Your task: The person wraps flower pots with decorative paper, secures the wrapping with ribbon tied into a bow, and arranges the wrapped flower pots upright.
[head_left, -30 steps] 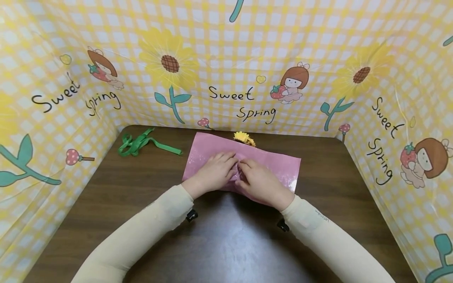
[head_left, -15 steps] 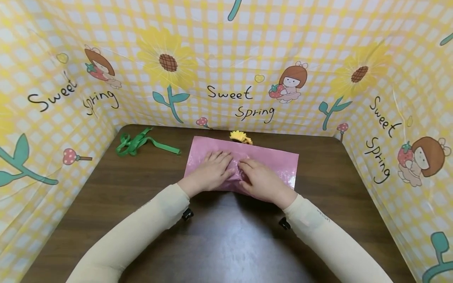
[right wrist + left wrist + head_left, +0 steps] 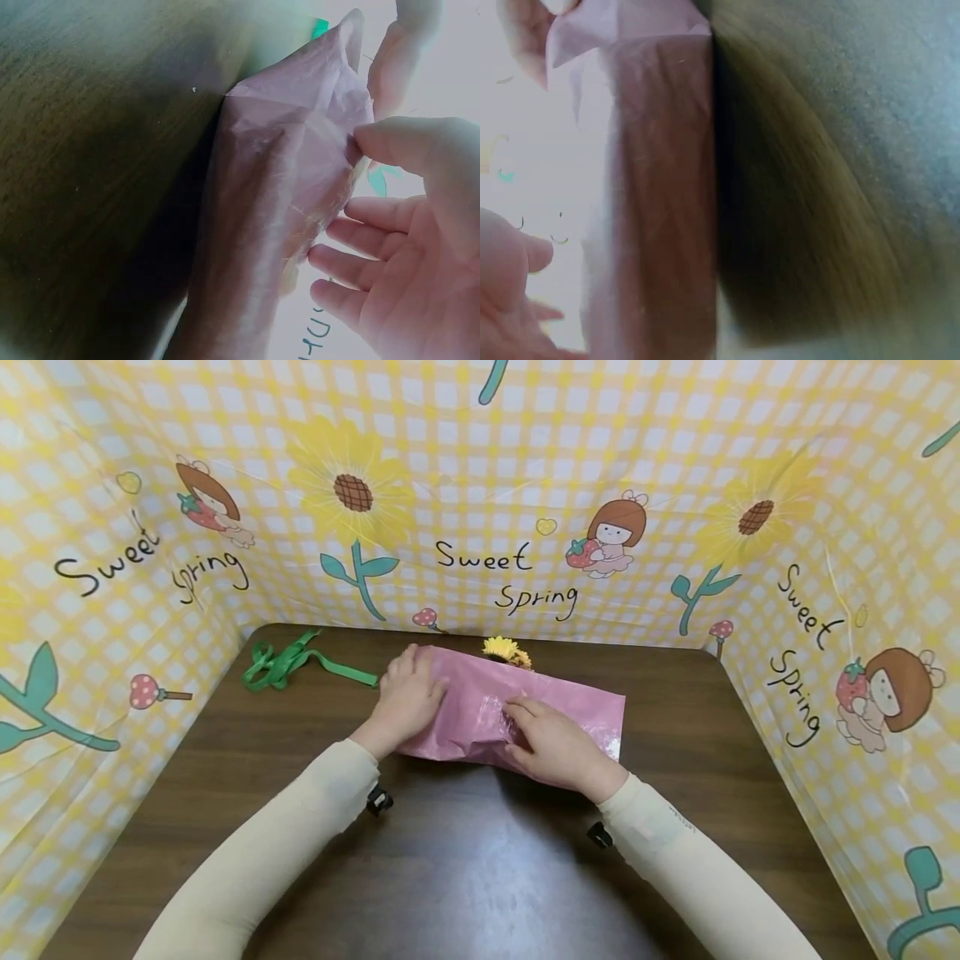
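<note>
The left hand [image 3: 405,697] has moved from the middle of the pink sheet [image 3: 472,693] to its left end, while the right hand [image 3: 558,739] remains on the sheet's right half. The left hand curves about that end; whether it pinches the edge I cannot tell. The right hand lies with fingers extended, thumb spread well apart, tips touching the sheet. The sheet lies on the worktop [image 3: 480,877], creased along its near edge. Yellow flowers [image 3: 506,650] show past the sheet's far edge; a green ribbon [image 3: 281,665] lies left of the sheet.
</note>
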Demonstrator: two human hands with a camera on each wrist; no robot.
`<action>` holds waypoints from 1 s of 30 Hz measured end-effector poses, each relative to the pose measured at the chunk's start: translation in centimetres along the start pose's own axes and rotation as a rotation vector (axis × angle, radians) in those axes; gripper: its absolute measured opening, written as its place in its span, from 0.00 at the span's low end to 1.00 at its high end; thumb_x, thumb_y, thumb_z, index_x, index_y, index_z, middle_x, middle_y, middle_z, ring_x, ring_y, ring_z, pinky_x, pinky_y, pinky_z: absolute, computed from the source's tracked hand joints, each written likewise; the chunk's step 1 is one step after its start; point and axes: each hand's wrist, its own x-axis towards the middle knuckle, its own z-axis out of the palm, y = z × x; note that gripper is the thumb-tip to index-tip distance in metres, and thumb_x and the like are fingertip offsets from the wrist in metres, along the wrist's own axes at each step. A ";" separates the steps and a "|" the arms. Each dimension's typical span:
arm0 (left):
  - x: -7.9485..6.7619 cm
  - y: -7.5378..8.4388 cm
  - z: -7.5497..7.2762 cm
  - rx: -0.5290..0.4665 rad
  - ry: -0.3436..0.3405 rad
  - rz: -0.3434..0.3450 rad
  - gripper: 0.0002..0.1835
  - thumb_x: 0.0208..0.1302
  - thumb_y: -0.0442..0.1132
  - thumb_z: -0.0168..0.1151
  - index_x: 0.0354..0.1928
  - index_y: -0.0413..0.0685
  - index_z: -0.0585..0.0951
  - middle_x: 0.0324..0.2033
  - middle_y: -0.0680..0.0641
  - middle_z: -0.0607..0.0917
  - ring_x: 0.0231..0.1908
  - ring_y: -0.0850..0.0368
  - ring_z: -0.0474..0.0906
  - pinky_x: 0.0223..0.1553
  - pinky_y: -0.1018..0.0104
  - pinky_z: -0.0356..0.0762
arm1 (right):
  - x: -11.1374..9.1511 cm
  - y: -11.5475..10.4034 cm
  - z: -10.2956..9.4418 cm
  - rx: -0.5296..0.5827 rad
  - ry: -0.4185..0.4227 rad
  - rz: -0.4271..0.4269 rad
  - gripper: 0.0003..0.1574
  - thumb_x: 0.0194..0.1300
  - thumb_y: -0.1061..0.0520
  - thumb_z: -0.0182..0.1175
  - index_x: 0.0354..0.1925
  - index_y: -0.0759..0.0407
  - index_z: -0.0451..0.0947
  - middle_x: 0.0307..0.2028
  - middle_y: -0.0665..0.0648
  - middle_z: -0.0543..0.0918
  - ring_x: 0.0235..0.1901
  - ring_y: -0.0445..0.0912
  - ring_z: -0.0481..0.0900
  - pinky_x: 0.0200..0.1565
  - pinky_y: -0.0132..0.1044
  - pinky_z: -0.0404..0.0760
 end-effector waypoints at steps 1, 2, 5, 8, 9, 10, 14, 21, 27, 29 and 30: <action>-0.1 -0.4 -0.3 -0.046 0.017 -0.048 0.38 0.77 0.54 0.50 0.78 0.39 0.55 0.73 0.26 0.57 0.72 0.28 0.55 0.70 0.32 0.54 | 0.0 0.0 0.0 0.001 0.001 0.002 0.42 0.69 0.43 0.63 0.73 0.62 0.67 0.70 0.60 0.72 0.71 0.53 0.69 0.72 0.47 0.67; -0.2 -0.8 -0.7 -0.094 0.028 -0.092 0.39 0.77 0.55 0.50 0.77 0.36 0.54 0.71 0.25 0.60 0.70 0.27 0.59 0.68 0.32 0.59 | 0.0 0.0 0.1 0.006 0.003 0.003 0.43 0.70 0.41 0.62 0.73 0.61 0.66 0.70 0.59 0.72 0.71 0.52 0.69 0.72 0.47 0.66; -0.5 -2.2 -1.8 -0.265 -0.008 -0.196 0.38 0.78 0.56 0.49 0.73 0.33 0.57 0.61 0.25 0.72 0.62 0.31 0.71 0.62 0.37 0.70 | 0.2 -0.2 0.1 0.012 0.023 0.002 0.41 0.73 0.39 0.58 0.74 0.58 0.67 0.67 0.57 0.74 0.69 0.51 0.71 0.71 0.47 0.68; -0.8 -3.6 -2.2 -0.447 -0.118 -0.258 0.33 0.80 0.58 0.46 0.63 0.31 0.69 0.51 0.32 0.79 0.51 0.40 0.78 0.52 0.48 0.78 | 0.5 -0.4 0.0 0.005 0.056 -0.008 0.35 0.76 0.40 0.56 0.72 0.57 0.70 0.63 0.56 0.77 0.65 0.51 0.74 0.68 0.48 0.71; -0.9 -3.9 -2.3 -0.500 -0.156 -0.278 0.31 0.80 0.57 0.45 0.60 0.32 0.72 0.48 0.35 0.80 0.48 0.44 0.78 0.49 0.52 0.79 | 0.7 -0.5 0.0 -0.006 0.065 -0.015 0.33 0.77 0.41 0.55 0.71 0.57 0.72 0.62 0.56 0.78 0.64 0.51 0.75 0.68 0.48 0.72; -1.0 -4.2 -2.2 -0.549 -0.188 -0.297 0.30 0.80 0.57 0.45 0.57 0.33 0.75 0.45 0.39 0.80 0.45 0.48 0.78 0.46 0.56 0.78 | 0.8 -0.5 0.0 -0.013 0.071 -0.020 0.32 0.77 0.42 0.55 0.70 0.58 0.73 0.61 0.57 0.78 0.63 0.52 0.75 0.67 0.48 0.72; -1.4 -4.9 -1.8 -0.669 -0.251 -0.345 0.26 0.81 0.54 0.46 0.51 0.36 0.80 0.34 0.49 0.81 0.35 0.57 0.78 0.38 0.65 0.77 | 1.2 -0.6 0.3 -0.044 0.089 -0.041 0.28 0.78 0.46 0.53 0.66 0.59 0.77 0.63 0.60 0.77 0.65 0.54 0.74 0.69 0.49 0.70; -1.7 -5.3 -1.5 -0.714 -0.248 -0.357 0.27 0.82 0.54 0.44 0.52 0.34 0.79 0.35 0.48 0.81 0.39 0.56 0.77 0.42 0.63 0.76 | 1.3 -0.3 0.6 -0.040 0.096 -0.032 0.28 0.78 0.46 0.54 0.67 0.59 0.76 0.66 0.58 0.77 0.67 0.54 0.73 0.70 0.49 0.69; -2.5 -5.9 -2.0 -0.728 -0.373 -0.305 0.32 0.78 0.59 0.51 0.58 0.32 0.75 0.39 0.44 0.84 0.35 0.58 0.83 0.39 0.60 0.85 | 1.3 -0.1 0.5 -0.010 0.081 -0.027 0.28 0.77 0.47 0.56 0.67 0.59 0.76 0.66 0.59 0.77 0.69 0.53 0.72 0.71 0.48 0.68; -2.9 -6.5 -2.2 -0.752 -0.444 -0.259 0.30 0.76 0.55 0.57 0.58 0.30 0.73 0.40 0.43 0.85 0.37 0.57 0.85 0.41 0.59 0.86 | 1.3 -0.1 0.5 0.002 0.077 -0.031 0.28 0.77 0.47 0.56 0.67 0.60 0.75 0.66 0.59 0.77 0.69 0.54 0.72 0.71 0.49 0.67; -3.0 -6.7 -2.3 -0.770 -0.474 -0.240 0.28 0.75 0.52 0.60 0.58 0.30 0.73 0.41 0.43 0.85 0.38 0.56 0.85 0.42 0.58 0.86 | 1.3 0.0 0.5 0.004 0.075 -0.035 0.28 0.77 0.48 0.56 0.67 0.60 0.75 0.66 0.59 0.77 0.70 0.54 0.71 0.71 0.49 0.67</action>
